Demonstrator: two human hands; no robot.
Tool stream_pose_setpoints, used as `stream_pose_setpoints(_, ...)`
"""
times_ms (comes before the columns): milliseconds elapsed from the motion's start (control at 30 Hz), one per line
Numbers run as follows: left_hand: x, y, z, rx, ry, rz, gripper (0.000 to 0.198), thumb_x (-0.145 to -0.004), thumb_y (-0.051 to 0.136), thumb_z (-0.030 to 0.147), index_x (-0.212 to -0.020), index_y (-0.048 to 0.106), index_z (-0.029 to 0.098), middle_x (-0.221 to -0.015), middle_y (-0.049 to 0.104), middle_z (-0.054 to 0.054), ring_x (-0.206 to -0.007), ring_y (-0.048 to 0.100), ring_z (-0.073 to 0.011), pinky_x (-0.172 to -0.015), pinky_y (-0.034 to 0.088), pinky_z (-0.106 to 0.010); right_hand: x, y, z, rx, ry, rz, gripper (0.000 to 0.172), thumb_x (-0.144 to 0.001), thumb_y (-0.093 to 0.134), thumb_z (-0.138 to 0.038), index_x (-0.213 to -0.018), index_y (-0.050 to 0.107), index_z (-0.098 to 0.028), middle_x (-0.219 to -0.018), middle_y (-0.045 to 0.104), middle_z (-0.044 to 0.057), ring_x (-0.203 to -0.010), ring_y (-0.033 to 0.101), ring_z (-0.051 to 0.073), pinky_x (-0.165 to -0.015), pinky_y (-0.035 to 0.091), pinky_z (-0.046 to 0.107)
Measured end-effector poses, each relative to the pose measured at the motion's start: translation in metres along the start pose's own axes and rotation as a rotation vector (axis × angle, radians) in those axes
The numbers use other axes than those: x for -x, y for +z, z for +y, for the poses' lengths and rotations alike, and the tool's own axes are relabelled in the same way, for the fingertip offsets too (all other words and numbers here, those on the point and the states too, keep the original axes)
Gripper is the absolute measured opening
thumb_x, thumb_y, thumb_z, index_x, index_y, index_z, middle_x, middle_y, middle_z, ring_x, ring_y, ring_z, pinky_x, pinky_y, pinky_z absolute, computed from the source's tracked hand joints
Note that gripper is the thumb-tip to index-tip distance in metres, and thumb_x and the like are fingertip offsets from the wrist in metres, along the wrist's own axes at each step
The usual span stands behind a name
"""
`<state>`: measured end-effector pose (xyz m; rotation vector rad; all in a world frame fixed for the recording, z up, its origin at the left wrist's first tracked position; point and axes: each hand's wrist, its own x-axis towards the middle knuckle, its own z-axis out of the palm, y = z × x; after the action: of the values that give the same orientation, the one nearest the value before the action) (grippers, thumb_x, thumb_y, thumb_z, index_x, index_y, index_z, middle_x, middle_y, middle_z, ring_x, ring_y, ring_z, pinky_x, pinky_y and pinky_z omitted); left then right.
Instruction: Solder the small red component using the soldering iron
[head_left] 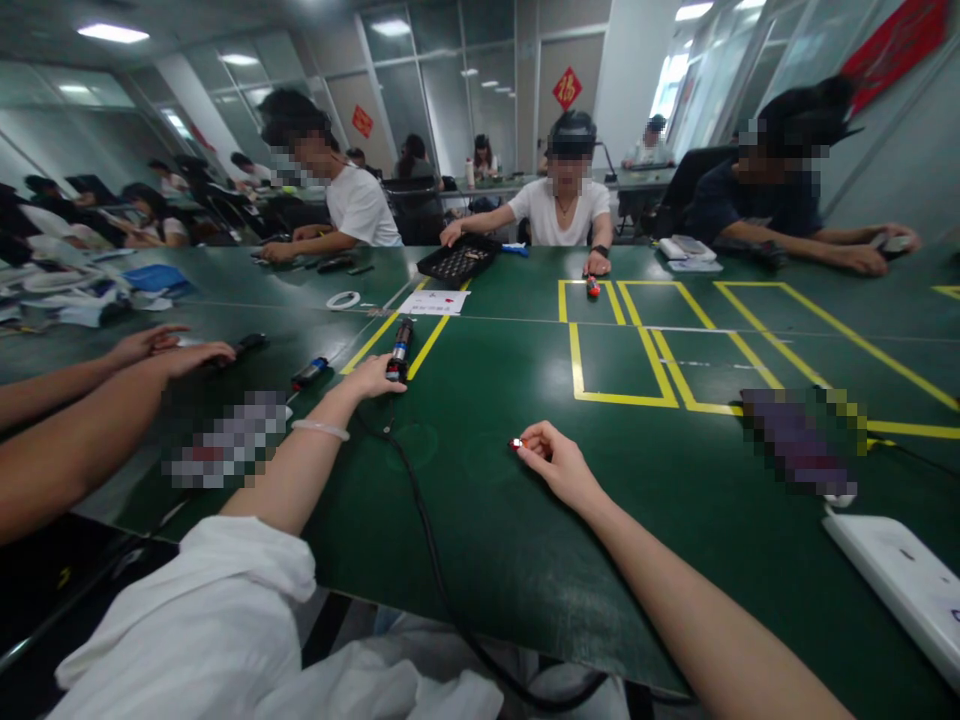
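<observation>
My left hand reaches forward on the green table, its fingers at the near end of a dark cylindrical device with a blue band. Whether the fingers grip it or only touch it is hard to make out. The device lies between two yellow tape lines. Nearer the middle, my right hand has its fingers closed on a small red and white item at the tabletop. A black cable runs between my arms toward the table's front edge.
A similar blue-banded device lies left, near another person's hands. Farther back are a paper sheet and black tray. A blurred flat object and white power strip lie right. People sit opposite.
</observation>
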<state>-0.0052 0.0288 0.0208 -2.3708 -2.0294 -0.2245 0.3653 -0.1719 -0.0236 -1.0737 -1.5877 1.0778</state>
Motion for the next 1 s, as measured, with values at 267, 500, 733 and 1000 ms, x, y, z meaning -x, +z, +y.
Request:
stream_pose_setpoints(267, 0.011, 0.002, 0.042, -0.087, -0.141, -0.107, 0.065, -0.073, 0.065, 0.056, -0.12, 0.05, 0.014, -0.12, 0.053, -0.015, -0.104, 0.056, -0.0288, -0.084, 0.046, -0.036, -0.001, 0.001, -0.001, 0.02, -0.005, -0.008, 0.017, -0.086, 0.059, -0.034, -0.093, 0.056, -0.019, -0.077, 0.058, 0.0, -0.067, 0.053, 0.013, -0.061, 0.041, 0.025)
stream_pose_setpoints(500, 0.053, 0.004, 0.115, -0.138, -0.082, 0.003, 0.068, -0.072, 0.057, 0.057, -0.122, 0.05, 0.013, -0.115, 0.052, -0.016, -0.103, 0.056, -0.0322, -0.081, 0.048, -0.038, -0.002, 0.0, -0.002, 0.12, -0.032, 0.053, 0.014, -0.084, 0.06, -0.031, -0.091, 0.059, -0.019, -0.074, 0.057, 0.0, -0.064, 0.051, 0.013, -0.058, 0.041, 0.025)
stream_pose_setpoints(733, 0.107, -0.001, 0.179, -0.111, 0.128, 0.001, 0.069, -0.075, 0.057, 0.055, -0.129, 0.045, 0.014, -0.11, 0.054, -0.014, -0.099, 0.057, -0.0294, -0.083, 0.045, -0.037, -0.003, 0.0, 0.0, 0.147, -0.025, 0.097, 0.015, -0.084, 0.06, -0.032, -0.09, 0.06, -0.018, -0.074, 0.059, 0.0, -0.063, 0.053, 0.014, -0.059, 0.042, 0.026)
stream_pose_setpoints(1000, 0.144, -0.002, 0.219, -0.016, 0.335, 0.002, 0.07, -0.071, 0.063, 0.051, -0.129, 0.046, 0.016, -0.105, 0.055, -0.014, -0.1, 0.056, -0.0316, -0.091, 0.042, -0.043, -0.005, -0.004, 0.004, 0.223, -0.042, 0.17, 0.014, -0.084, 0.057, -0.029, -0.094, 0.056, -0.019, -0.077, 0.059, 0.002, -0.064, 0.054, 0.015, -0.06, 0.044, 0.027)
